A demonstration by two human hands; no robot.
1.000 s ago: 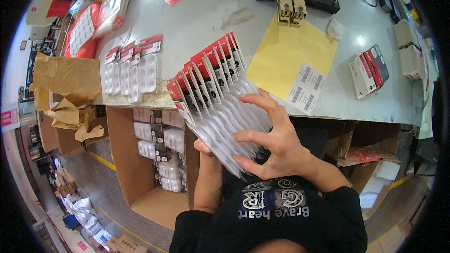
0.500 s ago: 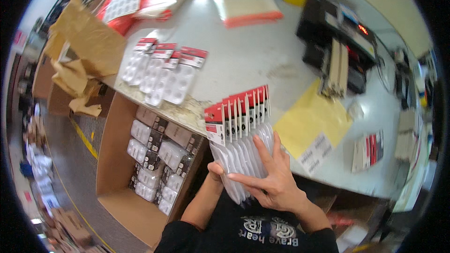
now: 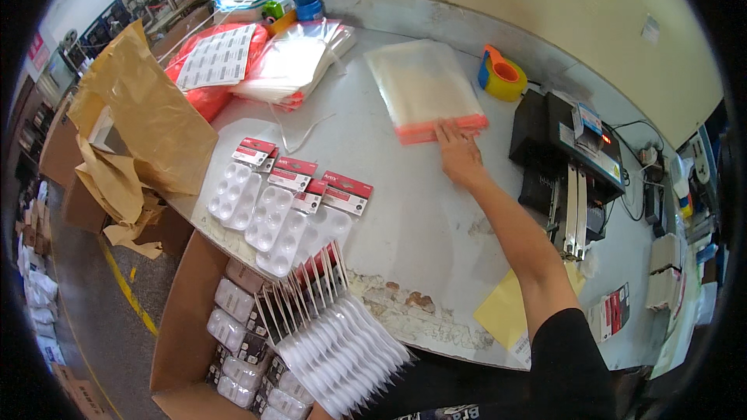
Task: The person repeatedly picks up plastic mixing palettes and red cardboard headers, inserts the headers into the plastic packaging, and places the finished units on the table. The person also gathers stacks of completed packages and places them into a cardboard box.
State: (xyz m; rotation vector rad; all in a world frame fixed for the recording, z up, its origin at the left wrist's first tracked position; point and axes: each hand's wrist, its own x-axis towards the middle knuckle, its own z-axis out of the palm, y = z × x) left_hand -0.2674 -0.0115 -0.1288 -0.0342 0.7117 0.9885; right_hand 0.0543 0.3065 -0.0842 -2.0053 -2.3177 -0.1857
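Observation:
A fanned stack of white plastic paint palettes (image 3: 342, 358) with red-topped header cards is held low over the table's front edge. My left hand (image 3: 317, 412) supports it from below; only a sliver of that hand shows, its fingers hidden by the palettes. Farther off, my right hand (image 3: 459, 152) lies with its fingers stretched out on the red edge strip of a pile of clear plastic bags (image 3: 424, 82). More carded palettes (image 3: 268, 214) with round wells rest on the table to the left, overlapping each other.
Below the table's left edge stands an open cardboard box (image 3: 183, 358) with packed clear packages. A black sealing machine (image 3: 564, 148) and a yellow-blue tape dispenser (image 3: 504, 74) are at right. Yellow paper (image 3: 498, 315) lies near the front edge. Brown wrapping paper (image 3: 144, 109) rises at left.
My right hand has let go of the palette stack and reached forward onto the clear bags. The stack has shifted left and lower in the left hand. The view has shifted too.

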